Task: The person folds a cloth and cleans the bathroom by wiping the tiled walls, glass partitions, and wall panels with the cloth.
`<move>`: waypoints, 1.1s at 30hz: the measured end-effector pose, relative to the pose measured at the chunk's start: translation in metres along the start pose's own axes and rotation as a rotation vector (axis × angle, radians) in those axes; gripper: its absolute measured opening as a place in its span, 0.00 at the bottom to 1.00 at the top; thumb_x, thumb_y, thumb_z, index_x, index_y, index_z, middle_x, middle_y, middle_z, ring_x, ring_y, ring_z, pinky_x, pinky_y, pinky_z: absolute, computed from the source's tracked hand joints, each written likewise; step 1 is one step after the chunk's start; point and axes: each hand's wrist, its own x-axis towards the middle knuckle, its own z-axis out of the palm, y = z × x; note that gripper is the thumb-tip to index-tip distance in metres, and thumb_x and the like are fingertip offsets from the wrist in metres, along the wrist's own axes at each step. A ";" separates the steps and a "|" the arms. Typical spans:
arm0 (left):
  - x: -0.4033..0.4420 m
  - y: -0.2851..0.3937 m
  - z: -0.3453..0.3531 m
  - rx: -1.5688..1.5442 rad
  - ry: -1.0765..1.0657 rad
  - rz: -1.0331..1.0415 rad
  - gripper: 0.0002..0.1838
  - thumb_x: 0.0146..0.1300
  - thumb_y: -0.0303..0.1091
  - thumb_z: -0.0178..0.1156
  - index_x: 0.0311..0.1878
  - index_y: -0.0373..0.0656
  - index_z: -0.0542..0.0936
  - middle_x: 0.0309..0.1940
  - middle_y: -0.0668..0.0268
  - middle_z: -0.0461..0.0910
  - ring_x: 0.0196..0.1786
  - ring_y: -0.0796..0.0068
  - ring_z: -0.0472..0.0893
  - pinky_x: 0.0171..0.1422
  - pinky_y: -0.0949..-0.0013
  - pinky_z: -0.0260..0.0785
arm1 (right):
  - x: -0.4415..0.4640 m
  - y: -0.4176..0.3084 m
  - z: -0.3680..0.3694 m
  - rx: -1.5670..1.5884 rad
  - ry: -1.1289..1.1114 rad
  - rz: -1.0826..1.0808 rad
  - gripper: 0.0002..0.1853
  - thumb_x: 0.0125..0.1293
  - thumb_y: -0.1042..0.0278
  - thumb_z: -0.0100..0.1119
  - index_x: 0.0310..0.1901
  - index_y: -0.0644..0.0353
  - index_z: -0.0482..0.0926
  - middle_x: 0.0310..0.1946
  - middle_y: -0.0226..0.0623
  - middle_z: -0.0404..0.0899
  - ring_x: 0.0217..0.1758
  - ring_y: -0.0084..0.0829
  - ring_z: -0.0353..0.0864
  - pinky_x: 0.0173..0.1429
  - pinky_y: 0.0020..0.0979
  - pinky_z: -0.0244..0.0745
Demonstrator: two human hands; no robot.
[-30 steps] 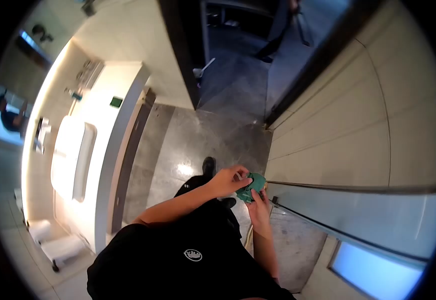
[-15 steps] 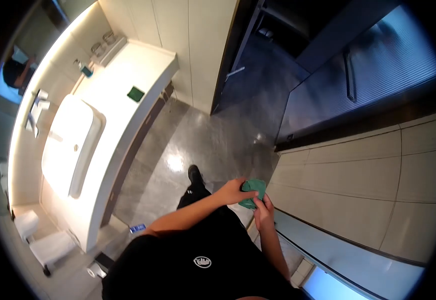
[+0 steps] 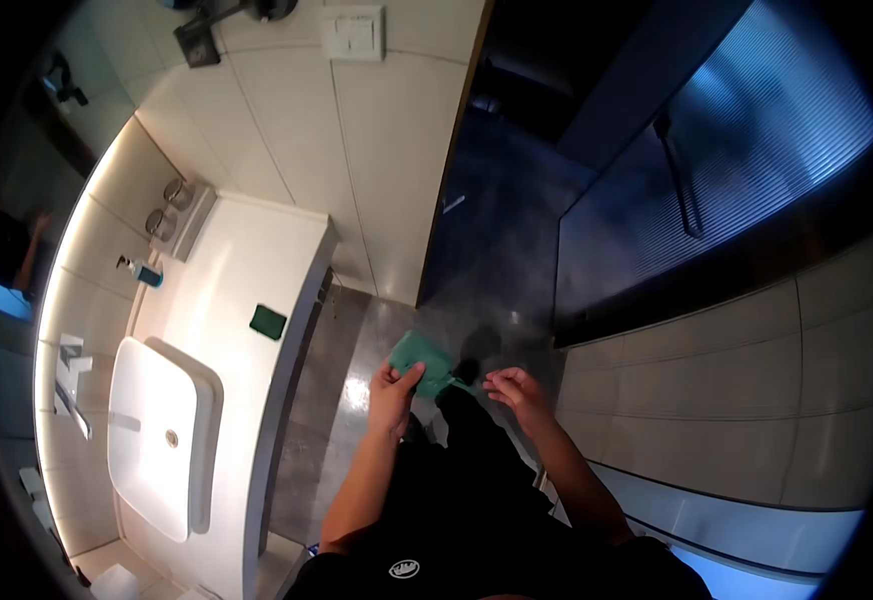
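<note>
The left hand (image 3: pixel 391 400) holds a thin green piece (image 3: pixel 421 362) out over the floor (image 3: pixel 301 480), its grip closed on the near left part, with the thumb lying across the upper face and the fingers curled around the side and beneath. The green piece is spread fairly flat, and a narrow strip of it trails from its right side towards the right hand (image 3: pixel 518 395). That hand is raised just beside it, palm side partly up, fingers bent and bunched near the thumb; whether its grip is fully closed, or has hold of anything fine, cannot be told. A dark shoe (image 3: pixel 468 372) shows just beyond the strip. To the left runs a white surface (image 3: pixel 231 265), and on it a dark green rectangular item (image 3: pixel 267 322) lies flat near the front edge, between the basin and the far right corner. The white basin (image 3: pixel 156 440) sits along the nearer stretch of the surface, with a metal tap (image 3: pixel 74 385) at its back. Towards the far left corner a pump bottle (image 3: pixel 144 272) stands by the back edge, and beyond it a pale tray (image 3: pixel 194 225) bears two lidded jars (image 3: pixel 169 208) close to the wall (image 3: pixel 286 130).
</note>
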 end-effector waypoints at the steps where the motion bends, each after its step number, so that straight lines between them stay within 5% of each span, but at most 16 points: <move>1: 0.009 0.010 0.001 0.011 -0.012 0.008 0.18 0.61 0.21 0.61 0.55 0.33 0.74 0.45 0.60 0.81 0.48 0.69 0.80 0.54 0.68 0.72 | 0.012 -0.007 0.000 -0.009 -0.004 -0.028 0.13 0.68 0.65 0.56 0.50 0.63 0.74 0.49 0.38 0.76 0.52 0.29 0.77 0.55 0.30 0.73; 7: 0.053 0.103 0.068 -0.032 0.109 0.267 0.12 0.65 0.26 0.58 0.51 0.37 0.75 0.43 0.61 0.79 0.46 0.69 0.81 0.51 0.67 0.74 | 0.106 -0.049 -0.001 0.119 -0.022 -0.159 0.10 0.66 0.66 0.60 0.45 0.62 0.78 0.42 0.34 0.80 0.47 0.24 0.80 0.52 0.26 0.74; 11: 0.095 0.162 0.120 0.474 0.195 0.879 0.13 0.63 0.27 0.60 0.50 0.36 0.74 0.41 0.65 0.77 0.41 0.78 0.77 0.48 0.75 0.70 | 0.175 -0.089 -0.006 0.187 -0.062 -0.223 0.09 0.64 0.68 0.62 0.43 0.61 0.79 0.40 0.33 0.81 0.45 0.23 0.80 0.49 0.25 0.75; 13: 0.110 0.200 0.160 0.412 0.142 1.079 0.13 0.60 0.27 0.62 0.47 0.36 0.74 0.40 0.67 0.76 0.41 0.80 0.74 0.47 0.76 0.67 | 0.201 -0.123 -0.006 0.155 -0.079 -0.272 0.08 0.65 0.69 0.61 0.43 0.61 0.78 0.40 0.33 0.80 0.45 0.23 0.80 0.49 0.25 0.74; 17: 0.139 0.291 0.238 0.833 0.336 1.618 0.15 0.52 0.23 0.66 0.44 0.35 0.77 0.38 0.67 0.75 0.42 0.77 0.75 0.50 0.75 0.66 | 0.260 -0.216 0.003 0.118 -0.116 -0.551 0.06 0.65 0.70 0.60 0.42 0.61 0.78 0.39 0.33 0.80 0.43 0.24 0.80 0.47 0.25 0.75; 23: 0.142 0.408 0.369 0.633 0.282 2.114 0.22 0.49 0.21 0.70 0.50 0.41 0.78 0.39 0.69 0.74 0.42 0.81 0.76 0.43 0.76 0.73 | 0.283 -0.354 0.049 0.076 -0.187 -0.880 0.14 0.61 0.78 0.57 0.50 0.63 0.76 0.44 0.33 0.78 0.49 0.23 0.77 0.54 0.24 0.70; 25: 0.140 0.444 0.399 0.518 0.300 2.261 0.21 0.49 0.23 0.71 0.49 0.42 0.77 0.38 0.69 0.77 0.40 0.80 0.76 0.43 0.74 0.73 | 0.269 -0.377 0.069 0.009 -0.055 -1.145 0.19 0.59 0.82 0.54 0.53 0.63 0.74 0.51 0.39 0.74 0.56 0.28 0.74 0.59 0.27 0.69; 28: 0.132 0.493 0.440 0.444 0.321 2.364 0.22 0.47 0.22 0.70 0.49 0.41 0.78 0.41 0.64 0.79 0.42 0.76 0.78 0.45 0.72 0.73 | 0.237 -0.390 0.101 -0.290 0.054 -1.658 0.27 0.55 0.68 0.62 0.57 0.68 0.70 0.61 0.52 0.65 0.66 0.47 0.66 0.69 0.43 0.61; 30: 0.120 0.507 0.464 0.695 0.133 2.633 0.25 0.45 0.22 0.71 0.51 0.41 0.80 0.46 0.58 0.80 0.46 0.68 0.80 0.49 0.69 0.73 | 0.216 -0.390 0.115 -0.349 0.063 -1.732 0.31 0.54 0.64 0.64 0.58 0.69 0.68 0.63 0.56 0.62 0.67 0.52 0.63 0.69 0.46 0.59; 33: 0.119 0.483 0.467 0.879 0.155 2.754 0.27 0.45 0.21 0.70 0.54 0.39 0.79 0.49 0.53 0.79 0.50 0.59 0.79 0.52 0.66 0.72 | 0.209 -0.393 0.124 -0.502 0.074 -1.834 0.39 0.51 0.61 0.66 0.63 0.70 0.63 0.66 0.61 0.57 0.70 0.57 0.58 0.70 0.48 0.57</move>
